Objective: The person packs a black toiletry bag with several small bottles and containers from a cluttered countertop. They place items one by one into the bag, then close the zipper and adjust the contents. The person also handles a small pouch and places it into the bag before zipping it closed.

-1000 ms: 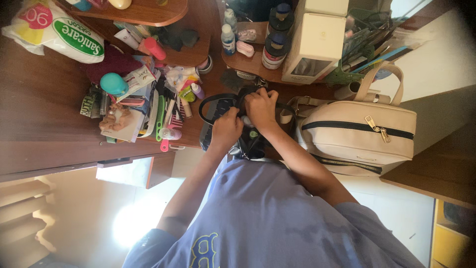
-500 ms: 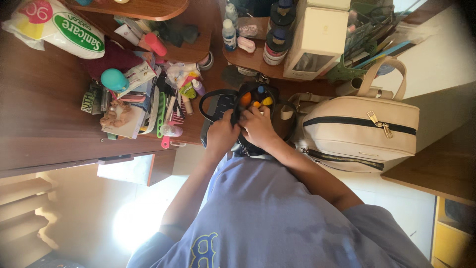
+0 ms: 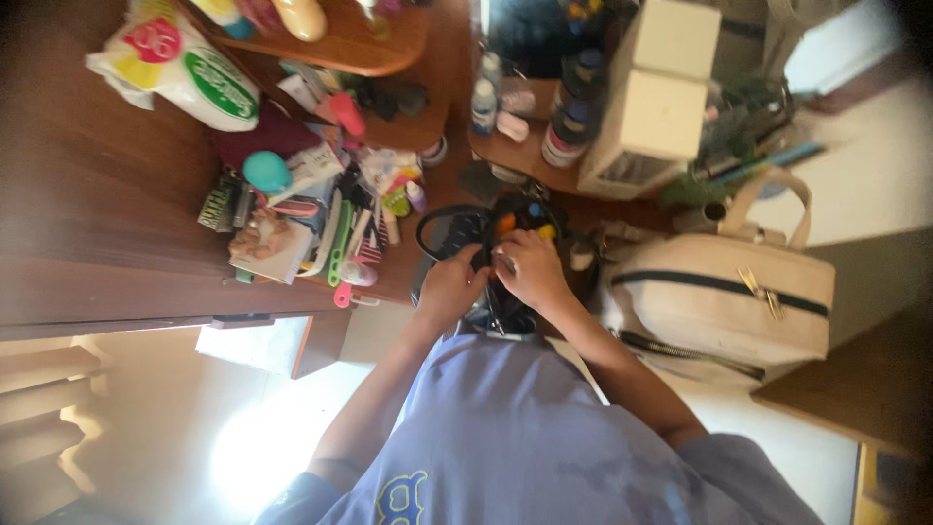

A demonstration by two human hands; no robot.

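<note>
While the view is blurred, we log items from left to right. A white bag (image 3: 180, 68) lies far left on the desk (image 3: 87, 194), then a clutter of toiletries (image 3: 321, 219). At centre sits a black pouch (image 3: 486, 243), open, with orange, yellow and blue items showing; its long axis runs from our body toward the shelf (image 3: 515, 160), mouth facing the shelf. Our left hand (image 3: 452, 284) grips the pouch's left edge, fingers curled. Our right hand (image 3: 530, 270) is closed on the pouch's right edge; what else it pinches we cannot tell. Just beside the pouch, right, stands a beige bag (image 3: 729, 301), zipped.
</note>
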